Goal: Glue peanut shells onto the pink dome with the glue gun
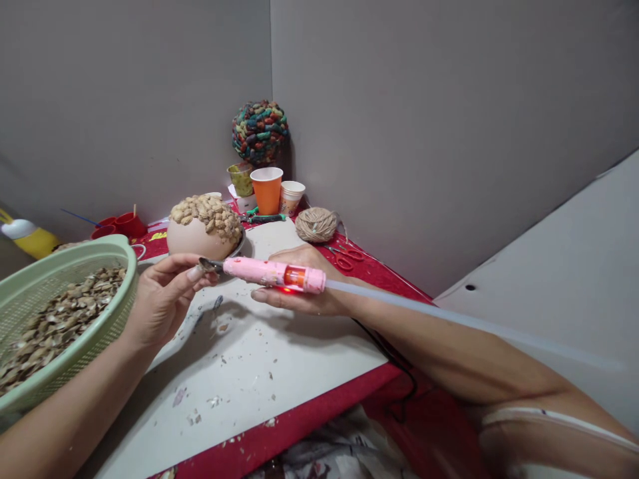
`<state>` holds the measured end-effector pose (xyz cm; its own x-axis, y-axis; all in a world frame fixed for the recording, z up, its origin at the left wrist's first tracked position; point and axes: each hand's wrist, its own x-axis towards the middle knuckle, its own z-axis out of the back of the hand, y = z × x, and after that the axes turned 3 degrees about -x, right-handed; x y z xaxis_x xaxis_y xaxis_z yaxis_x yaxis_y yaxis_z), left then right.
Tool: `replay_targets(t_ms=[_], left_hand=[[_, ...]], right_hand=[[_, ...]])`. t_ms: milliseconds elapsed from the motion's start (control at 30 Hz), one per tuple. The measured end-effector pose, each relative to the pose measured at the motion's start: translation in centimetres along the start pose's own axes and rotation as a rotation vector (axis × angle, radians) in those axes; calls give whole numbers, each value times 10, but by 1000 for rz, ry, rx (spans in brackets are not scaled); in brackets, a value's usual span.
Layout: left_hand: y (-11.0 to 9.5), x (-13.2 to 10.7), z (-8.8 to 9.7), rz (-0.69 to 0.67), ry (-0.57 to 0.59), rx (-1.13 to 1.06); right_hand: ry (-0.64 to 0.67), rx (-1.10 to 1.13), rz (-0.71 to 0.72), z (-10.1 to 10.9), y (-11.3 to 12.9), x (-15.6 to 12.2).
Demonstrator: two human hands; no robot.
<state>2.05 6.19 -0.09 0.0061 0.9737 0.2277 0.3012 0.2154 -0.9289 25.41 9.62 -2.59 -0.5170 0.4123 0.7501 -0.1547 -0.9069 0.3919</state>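
Between the thumb and fingers of my left hand [167,293] is a small brown shell piece [206,265], its hollow side partly showing. My right hand [304,283] is wrapped round a pink hot glue gun [257,271], with a red light lit on its underside. The gun's dark nozzle reaches the shell piece, and a long translucent glue stick [379,293] runs out of its back end. Just behind the left hand sits a pale round ball [192,239], its upper part covered with tan shells [207,213].
A green basket [130,266] of shell pieces stands at left. Behind are an orange cup [267,193], a multicoloured ball [260,132], a twine ball [316,225], red scissors [345,258] and red pots [130,225]. Scraps dot the white board [239,399].
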Motion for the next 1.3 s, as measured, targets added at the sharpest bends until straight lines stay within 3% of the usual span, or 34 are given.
replay_targets(t_ms=[800, 1300], left_hand=[[-3, 1, -1, -11, -28, -35], [-3, 2, 0, -26, -34, -50]], right_hand=[[41, -2, -23, 8, 11, 5], [71, -43, 48, 6, 9, 5]])
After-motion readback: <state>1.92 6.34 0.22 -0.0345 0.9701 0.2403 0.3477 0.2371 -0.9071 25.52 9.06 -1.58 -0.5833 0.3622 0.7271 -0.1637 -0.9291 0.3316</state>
